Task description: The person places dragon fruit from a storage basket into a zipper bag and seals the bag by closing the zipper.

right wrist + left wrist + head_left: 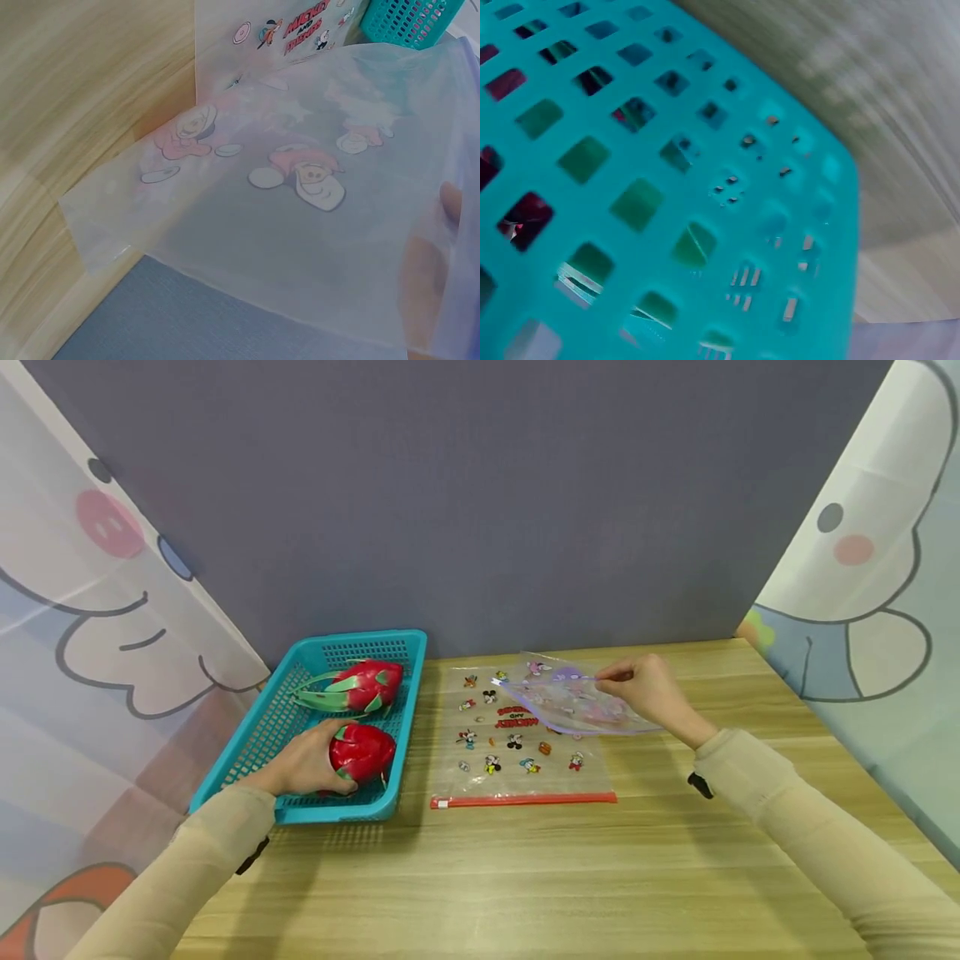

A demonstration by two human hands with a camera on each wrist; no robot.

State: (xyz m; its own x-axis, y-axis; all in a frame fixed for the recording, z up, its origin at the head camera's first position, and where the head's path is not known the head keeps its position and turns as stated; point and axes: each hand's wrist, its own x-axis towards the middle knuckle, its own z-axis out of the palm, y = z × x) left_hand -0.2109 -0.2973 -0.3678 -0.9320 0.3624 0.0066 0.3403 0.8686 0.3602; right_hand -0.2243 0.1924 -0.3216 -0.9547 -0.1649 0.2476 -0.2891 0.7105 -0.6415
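Note:
In the head view my left hand (pixel 306 763) grips a red dragon fruit (pixel 363 752) with green scales, at the near end of a turquoise basket (pixel 408 727). A second dragon fruit (pixel 375 683) with long green leaves lies behind it in the basket. My right hand (pixel 647 693) pinches the purple zip edge of a clear zip bag (pixel 592 706), holding it up off the table. Pink cartoon figures on this bag (pixel 300 225) show in the right wrist view, where my fingers (pixel 427 285) are partly seen through the plastic. The left wrist view shows mostly the basket's holed wall (pixel 652 127).
Below the lifted bag, another clear zip bag (pixel 480 777) with a red slider strip and cartoon prints lies flat on the wooden table (pixel 495 885). A grey panel (pixel 487 510) stands along the back. Printed curtains (pixel 870 635) hang at both sides.

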